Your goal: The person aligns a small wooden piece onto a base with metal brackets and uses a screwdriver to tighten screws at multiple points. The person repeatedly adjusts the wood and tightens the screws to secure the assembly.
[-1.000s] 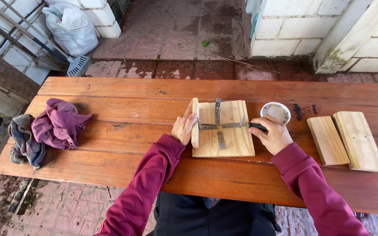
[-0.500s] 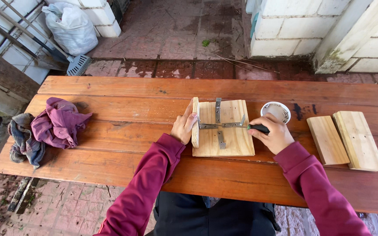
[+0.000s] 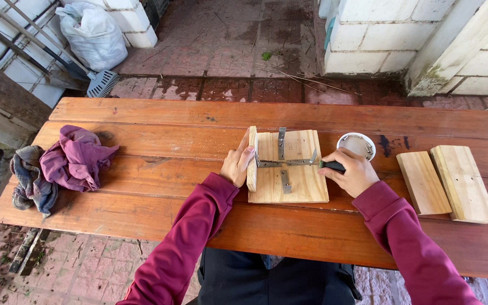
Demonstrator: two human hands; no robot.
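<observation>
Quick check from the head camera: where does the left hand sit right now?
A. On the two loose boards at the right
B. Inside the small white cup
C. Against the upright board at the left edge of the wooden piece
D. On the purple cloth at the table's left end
C: the left hand presses flat against the upright board at the left edge of the wooden piece, far from the purple cloth.

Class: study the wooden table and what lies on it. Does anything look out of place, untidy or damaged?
Mostly tidy. Two cloths lie crumpled at the table's left end, and a dark stain marks the planks beside the small white tub. The loose boards lie neatly side by side.
</observation>
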